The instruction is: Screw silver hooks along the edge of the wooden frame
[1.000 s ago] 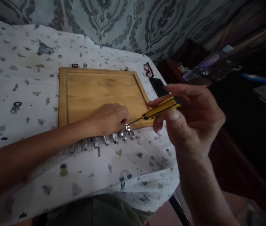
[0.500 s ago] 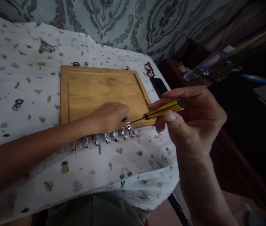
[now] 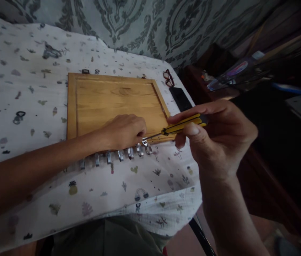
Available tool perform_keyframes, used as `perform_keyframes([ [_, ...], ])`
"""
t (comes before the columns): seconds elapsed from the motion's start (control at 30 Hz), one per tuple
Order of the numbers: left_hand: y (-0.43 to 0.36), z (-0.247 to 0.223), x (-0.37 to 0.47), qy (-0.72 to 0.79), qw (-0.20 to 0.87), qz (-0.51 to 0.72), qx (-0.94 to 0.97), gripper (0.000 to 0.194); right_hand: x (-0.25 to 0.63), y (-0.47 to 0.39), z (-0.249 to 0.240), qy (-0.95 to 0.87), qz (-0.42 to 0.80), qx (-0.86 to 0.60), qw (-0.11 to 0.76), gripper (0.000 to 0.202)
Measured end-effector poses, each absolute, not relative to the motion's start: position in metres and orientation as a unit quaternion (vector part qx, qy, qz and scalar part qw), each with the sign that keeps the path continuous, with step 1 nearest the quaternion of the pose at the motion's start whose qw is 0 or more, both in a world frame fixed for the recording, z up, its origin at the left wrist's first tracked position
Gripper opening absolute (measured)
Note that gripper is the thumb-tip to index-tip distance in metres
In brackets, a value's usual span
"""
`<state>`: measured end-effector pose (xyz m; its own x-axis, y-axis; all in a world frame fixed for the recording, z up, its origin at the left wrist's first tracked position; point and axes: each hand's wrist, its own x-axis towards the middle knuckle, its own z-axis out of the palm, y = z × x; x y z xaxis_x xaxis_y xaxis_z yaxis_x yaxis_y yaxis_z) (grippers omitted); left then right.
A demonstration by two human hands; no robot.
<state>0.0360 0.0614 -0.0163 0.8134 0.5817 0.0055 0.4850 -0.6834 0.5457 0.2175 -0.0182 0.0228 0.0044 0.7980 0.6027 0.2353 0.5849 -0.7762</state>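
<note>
My right hand [image 3: 219,142] grips a screwdriver [image 3: 181,126] by its yellow and black handle, thumb and fingers pressed round it. The thin shaft slants down to the left, its tip at the rightmost metal hook [image 3: 147,146] on the near edge of a framed wooden panel [image 3: 115,101]. My left hand [image 3: 126,131] rests on the panel with its fingers curled, close beside the screwdriver tip. Whatever those fingers hold is hidden. Several shiny curved hooks [image 3: 121,155] stick out in a row along the panel's near edge, below my left hand and forearm.
The panel lies on a white patterned cloth [image 3: 91,193]. Beyond its right side are red-framed glasses [image 3: 168,78] and a black phone [image 3: 181,99]. A clear plastic bottle [image 3: 235,71] lies on dark furniture at the right. Patterned wall covering [image 3: 129,25] rises behind.
The view has shifted very slightly. Both hands stay in almost the same place, and the screwdriver tip remains at the rightmost hook.
</note>
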Motion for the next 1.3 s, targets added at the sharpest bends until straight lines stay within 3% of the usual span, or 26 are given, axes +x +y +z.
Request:
perform_keyframes([
  [0.17,0.061,-0.014,0.035,0.291,0.277,0.073,0.913,0.011,0.223,-0.022,0.024,-0.687,0.252,-0.408,0.546,0.031],
  [0.6,0.062,-0.017,0.036,0.292,0.266,0.082,0.915,0.012,0.216,-0.022,0.021,-0.633,0.19,-0.397,0.637,0.013],
  [1.3,0.062,-0.014,0.036,0.291,0.275,0.079,0.913,0.013,0.219,-0.021,0.012,-0.635,0.194,-0.425,0.615,0.014],
])
